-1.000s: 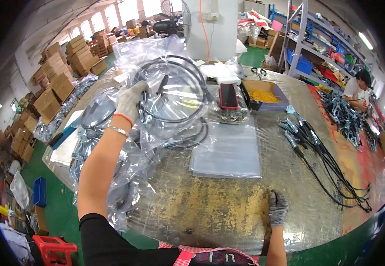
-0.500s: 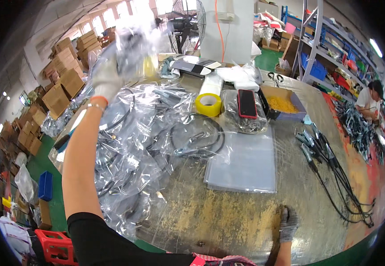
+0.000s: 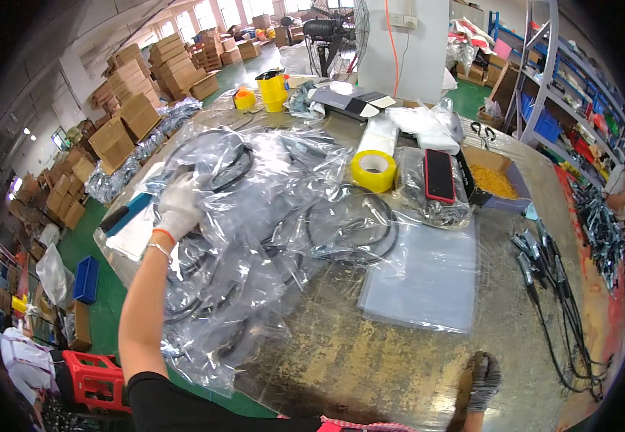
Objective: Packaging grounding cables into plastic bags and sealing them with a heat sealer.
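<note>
My left hand (image 3: 180, 207), in a white glove, is at the left of a heap of clear plastic bags (image 3: 219, 288) with black cables inside. Its fingers are closed on the edge of a bag (image 3: 215, 162) holding a coiled black cable. My right hand (image 3: 484, 383), in a grey glove, rests on the bare tabletop at the near right. Its fingers point forward and nothing shows in them. A stack of flat clear bags (image 3: 420, 288) lies between the heap and the loose black cables (image 3: 561, 302) with metal ends.
A blue-and-black tool handle (image 3: 126, 214) lies by my left hand. Behind are a yellow tape roll (image 3: 373, 171), a phone (image 3: 439, 176) on a bagged bundle, and a box of small yellow pieces (image 3: 496, 180). A person (image 3: 618, 191) is at the far right.
My left hand has come down from above the far left of the heap, and the bag it held up now lies on the heap. My right hand stays on the table.
</note>
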### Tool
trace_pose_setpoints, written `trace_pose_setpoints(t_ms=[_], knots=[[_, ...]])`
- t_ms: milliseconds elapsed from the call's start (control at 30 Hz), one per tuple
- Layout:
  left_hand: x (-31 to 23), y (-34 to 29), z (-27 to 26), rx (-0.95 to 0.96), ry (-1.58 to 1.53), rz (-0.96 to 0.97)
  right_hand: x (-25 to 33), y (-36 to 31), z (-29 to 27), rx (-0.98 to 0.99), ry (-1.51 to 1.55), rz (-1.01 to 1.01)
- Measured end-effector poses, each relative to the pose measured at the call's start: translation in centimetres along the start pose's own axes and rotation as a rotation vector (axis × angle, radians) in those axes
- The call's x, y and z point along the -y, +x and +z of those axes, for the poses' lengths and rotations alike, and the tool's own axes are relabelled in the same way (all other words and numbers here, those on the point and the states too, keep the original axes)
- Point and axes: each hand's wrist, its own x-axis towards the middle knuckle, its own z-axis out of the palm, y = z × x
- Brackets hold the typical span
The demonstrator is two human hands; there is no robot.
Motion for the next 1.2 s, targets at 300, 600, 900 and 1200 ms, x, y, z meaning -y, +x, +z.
trace_pose_setpoints(t_ms=[300, 600, 900, 1200], knots=[[5.8, 2.4, -1.9, -0.007, -0.831, -0.121, -2.4, -1.0, 0.7, -0.113, -0.022, -0.018], [10.8, 8.1, 9.5, -0.084, -0.112, -0.237, 4.9, 0.8, -0.2, 0.024, -0.173, 0.133], [0.7, 0.4, 5.3, -0.217, 0.175, -0.013, -6.7, 6.0, -0.3, -0.164, 0.12, 0.019], [-27.7, -12.7, -4.0, -0.21, -0.265, 0.805, -15.4, 14.3, -6.9, -0.422, -0.904, 0.08]])
